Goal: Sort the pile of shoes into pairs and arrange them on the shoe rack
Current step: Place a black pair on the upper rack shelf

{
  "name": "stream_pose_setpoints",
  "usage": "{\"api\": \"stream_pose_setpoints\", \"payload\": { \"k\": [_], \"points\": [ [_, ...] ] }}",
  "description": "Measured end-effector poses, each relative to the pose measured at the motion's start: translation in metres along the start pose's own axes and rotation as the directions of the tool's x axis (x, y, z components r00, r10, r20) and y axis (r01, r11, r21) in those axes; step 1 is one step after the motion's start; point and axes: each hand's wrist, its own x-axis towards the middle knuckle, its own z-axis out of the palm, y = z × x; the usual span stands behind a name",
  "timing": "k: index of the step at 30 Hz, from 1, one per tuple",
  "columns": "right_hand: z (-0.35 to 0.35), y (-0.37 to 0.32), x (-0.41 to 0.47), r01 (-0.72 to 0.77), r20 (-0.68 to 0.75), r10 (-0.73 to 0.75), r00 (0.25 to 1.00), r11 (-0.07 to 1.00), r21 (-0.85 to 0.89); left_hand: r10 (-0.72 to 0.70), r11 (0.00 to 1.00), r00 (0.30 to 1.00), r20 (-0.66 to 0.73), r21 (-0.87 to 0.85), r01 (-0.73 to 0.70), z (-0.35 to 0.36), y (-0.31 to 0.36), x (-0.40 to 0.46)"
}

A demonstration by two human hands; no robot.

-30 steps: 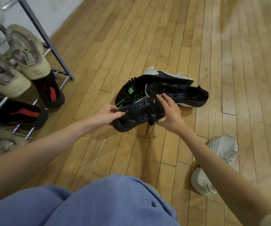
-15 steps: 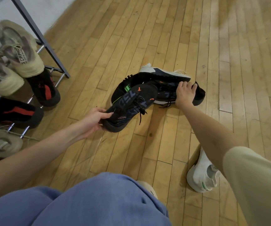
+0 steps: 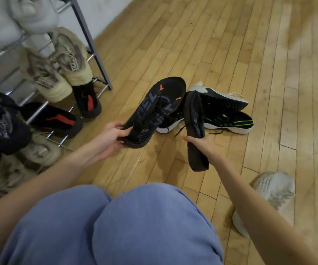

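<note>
Bare wood floor (image 3: pixel 230 44) stretches wide ahead and to the right, while the left edge is closed off by the rack (image 3: pixel 89 35), whose dark corner post stands near the raised shoes. A dark shoe (image 3: pixel 154 111) is gripped at its heel by the left hand (image 3: pixel 110 138), toe pointed up and away. Its mate (image 3: pixel 194 129) is held on edge in the curled right hand (image 3: pixel 206 146), sole side turned toward the first shoe. Just behind them two black-and-white shoes (image 3: pixel 225 111) are left on the floor. On a tan shoe (image 3: pixel 72 60) on the rack, "CAPRO" is seemingly printed; large lettering on the held shoe cannot be read.
</note>
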Motion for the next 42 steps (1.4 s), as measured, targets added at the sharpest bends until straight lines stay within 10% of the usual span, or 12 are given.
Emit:
{"api": "stream_pose_setpoints", "payload": {
  "k": [6,13,21,42],
  "points": [
    [0.031,-0.034,-0.034,0.018,0.328,-0.116,0.937,0.957,0.288,0.16,0.978,0.986,-0.056,-0.123,-0.166,-0.045,0.011,-0.035],
    [0.081,-0.101,-0.066,0.378,0.128,-0.426,0.896,0.881,0.286,0.317,0.925,0.935,-0.158,-0.167,-0.341,-0.095,0.017,-0.081],
    [0.15,-0.144,-0.107,0.768,0.11,-0.777,0.62,0.629,0.117,0.447,0.825,0.815,-0.368,-0.182,-0.534,-0.141,0.012,-0.144],
    [0.277,-0.277,-0.216,0.927,0.407,-0.833,0.373,0.316,-0.203,0.312,0.573,0.473,-0.824,-0.234,-0.785,-0.211,0.017,-0.21]
  ]
}}
